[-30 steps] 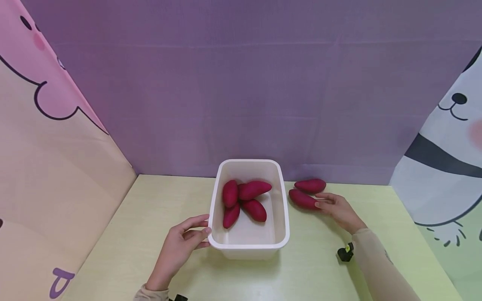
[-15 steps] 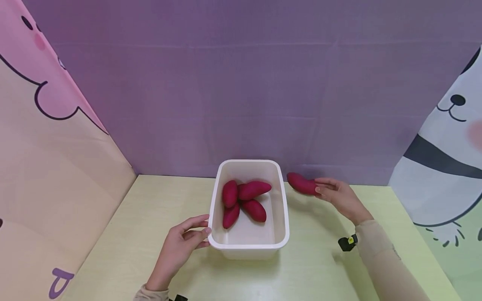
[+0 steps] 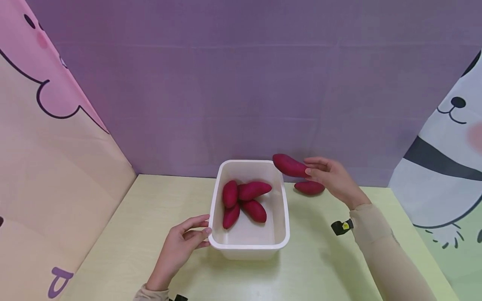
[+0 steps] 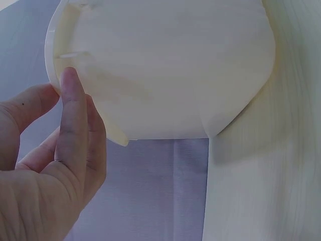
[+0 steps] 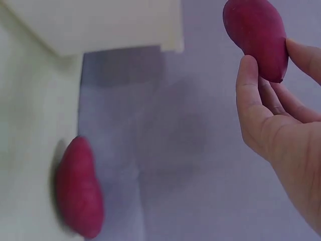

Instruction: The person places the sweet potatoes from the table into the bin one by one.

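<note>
A white plastic bin (image 3: 249,252) stands on the table with several dark red sweet potatoes (image 3: 255,190) lying inside. My left hand (image 3: 178,246) pinches the bin's left rim between thumb and fingers; the left wrist view shows the fingertips on that rim (image 4: 51,55). Up in the air at the bin's back right corner, my right hand (image 3: 337,179) grips one end of another sweet potato (image 3: 289,166), also seen in the right wrist view, where thumb and fingers pinch it (image 5: 258,35). Below that hand a further sweet potato (image 3: 309,188) lies on the table.
The pale wood table (image 3: 150,209) ends at a purple cloth backdrop (image 3: 241,92). Printed panels rise on both sides, a pink figure (image 3: 56,96) at left and a panda (image 3: 448,159) at right. A black wrist camera (image 3: 342,227) hangs by the right sleeve.
My right hand has lifted the nearer of the two sweet potatoes off the table and carried it up and left toward the bin. The left hand and bin have stayed put.
</note>
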Demonstrator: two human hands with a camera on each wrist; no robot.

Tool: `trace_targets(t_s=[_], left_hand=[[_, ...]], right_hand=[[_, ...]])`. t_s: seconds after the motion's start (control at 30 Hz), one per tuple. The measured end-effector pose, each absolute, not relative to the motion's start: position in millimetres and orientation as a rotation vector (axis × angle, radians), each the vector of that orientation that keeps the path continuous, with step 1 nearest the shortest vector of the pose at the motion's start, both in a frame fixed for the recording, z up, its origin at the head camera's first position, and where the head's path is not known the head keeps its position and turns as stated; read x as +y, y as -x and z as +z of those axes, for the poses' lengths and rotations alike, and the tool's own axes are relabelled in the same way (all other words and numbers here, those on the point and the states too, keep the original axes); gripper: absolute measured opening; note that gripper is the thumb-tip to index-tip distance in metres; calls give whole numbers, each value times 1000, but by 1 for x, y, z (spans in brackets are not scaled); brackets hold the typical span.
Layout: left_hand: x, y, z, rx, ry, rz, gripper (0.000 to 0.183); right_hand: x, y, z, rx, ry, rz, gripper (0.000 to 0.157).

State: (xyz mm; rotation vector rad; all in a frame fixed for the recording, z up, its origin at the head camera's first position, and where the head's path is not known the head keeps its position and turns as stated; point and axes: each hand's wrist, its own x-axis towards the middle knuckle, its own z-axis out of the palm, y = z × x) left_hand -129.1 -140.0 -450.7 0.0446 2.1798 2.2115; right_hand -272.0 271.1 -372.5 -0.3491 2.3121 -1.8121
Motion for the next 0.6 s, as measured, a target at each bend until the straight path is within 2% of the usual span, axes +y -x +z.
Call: trace_targets(t_s=[0.3,0.6], left_hand=[[-139,130,-451,2191,-46,2202,37],[-140,130,-450,2184,-52,2204,38]], right_hand=[[230,285,-347,2336,387,-1764,46],[178,292,-345,2221,461,-1868,39]])
